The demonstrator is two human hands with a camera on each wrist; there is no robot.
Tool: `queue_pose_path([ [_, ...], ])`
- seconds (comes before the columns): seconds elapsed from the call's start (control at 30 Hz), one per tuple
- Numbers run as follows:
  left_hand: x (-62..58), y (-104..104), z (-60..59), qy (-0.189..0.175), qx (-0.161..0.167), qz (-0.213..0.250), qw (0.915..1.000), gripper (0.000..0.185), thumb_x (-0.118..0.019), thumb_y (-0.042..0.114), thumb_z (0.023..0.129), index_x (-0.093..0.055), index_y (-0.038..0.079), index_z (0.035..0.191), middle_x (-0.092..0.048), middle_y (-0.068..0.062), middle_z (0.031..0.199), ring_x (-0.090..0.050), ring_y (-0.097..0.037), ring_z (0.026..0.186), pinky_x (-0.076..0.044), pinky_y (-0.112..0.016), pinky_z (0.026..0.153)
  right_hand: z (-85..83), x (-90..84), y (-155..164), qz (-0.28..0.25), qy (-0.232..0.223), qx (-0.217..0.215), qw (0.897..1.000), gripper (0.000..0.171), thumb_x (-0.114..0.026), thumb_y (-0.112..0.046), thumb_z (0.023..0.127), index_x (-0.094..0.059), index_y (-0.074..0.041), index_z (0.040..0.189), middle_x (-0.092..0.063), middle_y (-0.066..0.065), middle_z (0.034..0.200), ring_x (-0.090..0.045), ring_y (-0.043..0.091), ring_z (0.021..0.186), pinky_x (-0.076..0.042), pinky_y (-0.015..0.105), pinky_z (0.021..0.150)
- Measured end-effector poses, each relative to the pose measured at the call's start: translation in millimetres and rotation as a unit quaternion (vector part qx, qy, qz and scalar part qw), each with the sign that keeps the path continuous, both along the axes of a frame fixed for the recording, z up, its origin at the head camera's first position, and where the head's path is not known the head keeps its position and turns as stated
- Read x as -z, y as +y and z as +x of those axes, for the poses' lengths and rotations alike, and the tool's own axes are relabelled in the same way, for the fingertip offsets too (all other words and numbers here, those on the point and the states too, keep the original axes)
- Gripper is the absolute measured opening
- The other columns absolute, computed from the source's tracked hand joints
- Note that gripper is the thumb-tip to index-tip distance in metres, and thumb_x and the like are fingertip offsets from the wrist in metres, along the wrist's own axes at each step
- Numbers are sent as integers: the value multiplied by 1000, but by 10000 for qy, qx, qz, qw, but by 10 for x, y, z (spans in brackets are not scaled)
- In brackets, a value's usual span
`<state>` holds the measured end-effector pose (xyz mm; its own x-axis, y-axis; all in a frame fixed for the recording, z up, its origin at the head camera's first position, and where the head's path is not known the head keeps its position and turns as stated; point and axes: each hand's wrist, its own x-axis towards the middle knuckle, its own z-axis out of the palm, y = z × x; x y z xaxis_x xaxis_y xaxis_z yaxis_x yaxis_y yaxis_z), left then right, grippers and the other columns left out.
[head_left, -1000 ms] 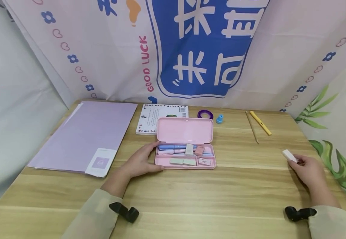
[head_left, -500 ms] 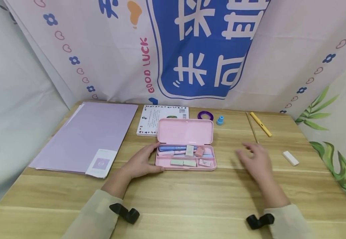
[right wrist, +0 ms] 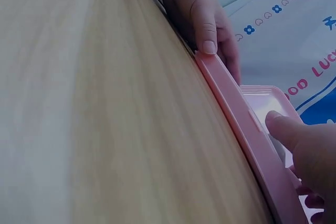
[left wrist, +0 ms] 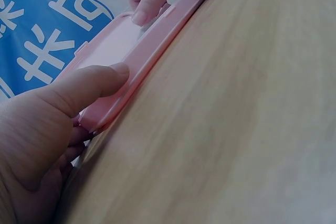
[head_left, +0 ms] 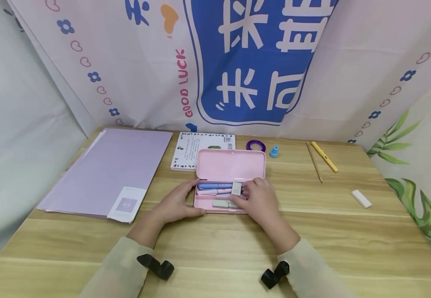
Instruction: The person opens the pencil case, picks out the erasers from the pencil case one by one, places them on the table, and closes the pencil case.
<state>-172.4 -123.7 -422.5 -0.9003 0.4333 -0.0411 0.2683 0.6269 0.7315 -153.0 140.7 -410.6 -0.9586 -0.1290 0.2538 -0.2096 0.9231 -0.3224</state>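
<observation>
An uncovered pink pencil case (head_left: 231, 163) lies mid-table with its lid tipped back. My left hand (head_left: 176, 203) grips its left end; in the left wrist view the thumb (left wrist: 100, 85) lies along the front edge. My right hand (head_left: 262, 203) reaches into the right half, thumb and fingertips right at a grey eraser (head_left: 236, 188); whether they pinch it I cannot tell. A blue pen (head_left: 214, 186), a pink pen (head_left: 209, 192) and green erasers (head_left: 220, 203) show in the compartments. The right hand hides the case's right end.
A white eraser (head_left: 361, 198) lies far right, near a pencil (head_left: 314, 161) and a yellow pen (head_left: 324, 156). Behind the case are a white booklet (head_left: 185, 153), a purple tape roll (head_left: 256, 145) and a blue cone-shaped piece (head_left: 274, 152). A lilac folder (head_left: 107, 169) lies left.
My right hand let go of the white eraser on the right side of the table and moved left to the pencil case. The left hand stays at the case's left end.
</observation>
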Motion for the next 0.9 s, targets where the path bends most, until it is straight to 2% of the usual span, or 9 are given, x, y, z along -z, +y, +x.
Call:
queue_pose_path([
  [0.27,8,-9,-4,31,-11,4,10000,101,-84,41,72,-33,6,152,-36,-21,155,-33,-39,144,-29,-54,118,-34,20,-88,-15,-309,256,9992,57,-73,-64,75,-68,-8,87,-57,4,87,-49,23,89,-42,42,88],
  [0.43,10,-4,-10,38,-2,10,10000,101,-84,42,72,-33,8,152,-37,-20,155,-34,-38,144,-30,-54,118,-38,7,-131,-285,-452,277,9982,48,-73,-55,79,-69,-8,89,-58,4,89,-49,23,91,-42,43,91],
  [0.63,1,2,-14,17,5,8,10000,101,-84,43,72,-33,9,152,-37,-20,155,-34,-38,144,-30,-54,118,-23,-9,-153,-567,-176,243,9979,35,-73,-41,80,-73,-7,91,-60,4,87,-52,25,92,-41,44,90],
  [0.9,-2,-3,-4,35,5,-10,10000,101,-84,41,72,-33,6,152,-37,-21,154,-34,-39,144,-30,-54,118,-8,-18,-155,-951,-18,300,9950,30,-74,-32,78,-73,-6,93,-62,4,86,-54,25,90,-42,43,89],
])
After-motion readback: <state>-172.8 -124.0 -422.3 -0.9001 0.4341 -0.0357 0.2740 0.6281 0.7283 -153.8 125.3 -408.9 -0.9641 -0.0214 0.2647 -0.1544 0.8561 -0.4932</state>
